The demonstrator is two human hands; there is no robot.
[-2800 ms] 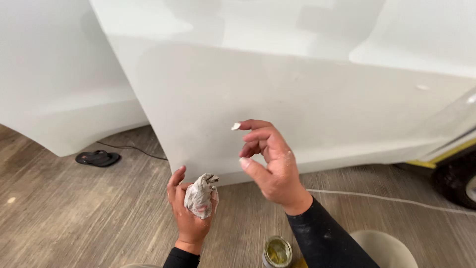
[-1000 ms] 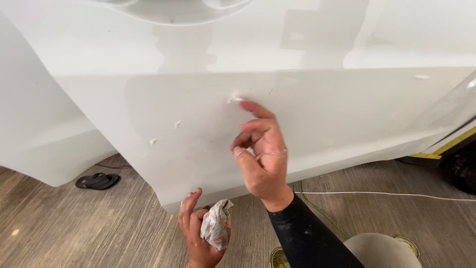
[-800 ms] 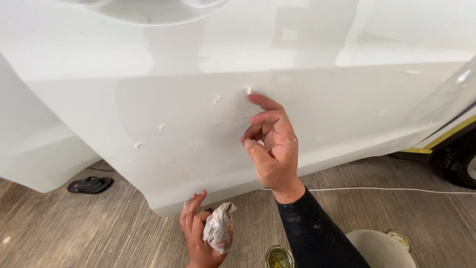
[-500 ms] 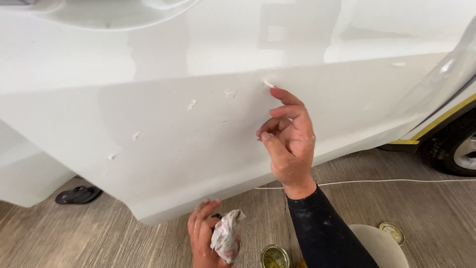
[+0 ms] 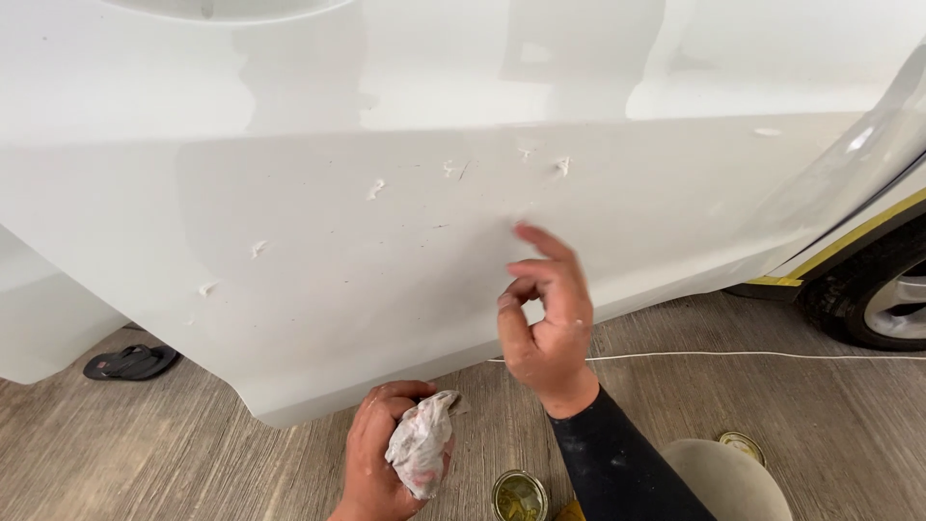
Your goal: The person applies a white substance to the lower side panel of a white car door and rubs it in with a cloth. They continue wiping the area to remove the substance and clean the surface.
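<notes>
A: Right hand (image 5: 545,314)?

B: Raised in front of the white car panel (image 5: 405,280). Index finger stretched toward the paint, tip at or just off the surface, can't tell contact. Thumb and the other fingers curl loosely; grip apart, holding nothing. Dark sleeve (image 5: 617,463) to the wrist.

A: Left hand (image 5: 378,452)?

B: Low, below the panel's bottom edge, down and left of the right grip. Grip clamped on a crumpled, smeared white rag (image 5: 420,452).

A: Marks on the panel?

B: Small pale dabs of filler (image 5: 374,188) scattered above and left of the right fingertip, a few more higher to its right. Thin dark scratches among them.

A: Around the hands?

B: Open small tin (image 5: 519,496) on the wood-pattern floor (image 5: 145,453), just right of the rag. Its round lid (image 5: 741,446) lies farther right, beyond a pale rounded shape (image 5: 728,478) by the sleeve. White cord (image 5: 772,355) runs along the floor behind the right wrist. Black sandal (image 5: 130,362) far left; tyre (image 5: 878,299) far right.
</notes>
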